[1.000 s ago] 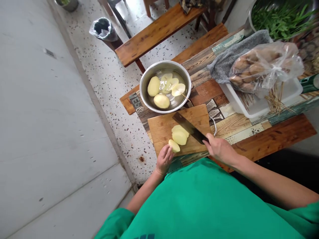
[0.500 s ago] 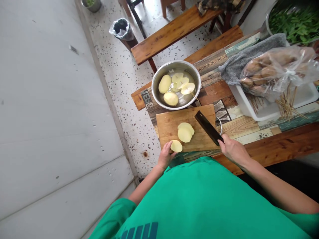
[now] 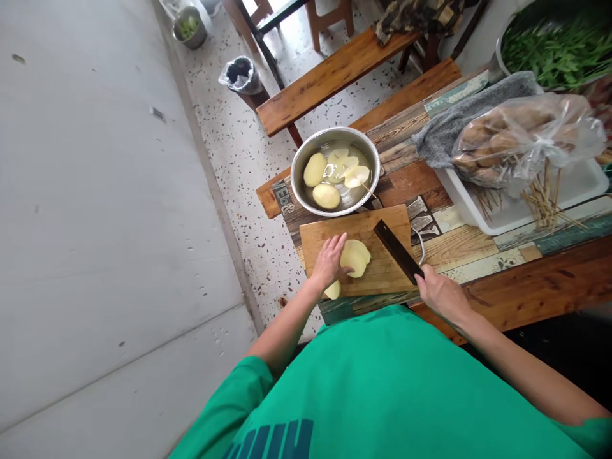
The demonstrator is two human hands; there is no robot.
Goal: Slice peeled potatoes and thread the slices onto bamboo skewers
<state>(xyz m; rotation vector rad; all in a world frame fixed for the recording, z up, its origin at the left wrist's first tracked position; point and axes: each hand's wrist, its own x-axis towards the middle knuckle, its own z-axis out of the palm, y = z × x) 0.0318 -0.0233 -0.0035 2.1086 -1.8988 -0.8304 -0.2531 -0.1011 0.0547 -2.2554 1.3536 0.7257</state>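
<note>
My left hand is open over the wooden cutting board, its fingers and thumb apart beside the pale potato slices. The thumb reaches the slices' lower edge; whether it presses on them I cannot tell. A cut potato piece lies under the wrist near the board's front edge, partly hidden. My right hand is closed round the handle of a dark-bladed cleaver, whose blade slants over the right side of the board.
Behind the board a metal bowl holds water, peeled potatoes and skewered slices. At the right stand a white tray with wooden skewers, a bag of brown potatoes, a grey cloth and a pot of greens.
My left hand has let go of the cut potato piece near the front edge and moved up to the slices, fingers spreading. The cleaver stays nearly in place in my right hand.
</note>
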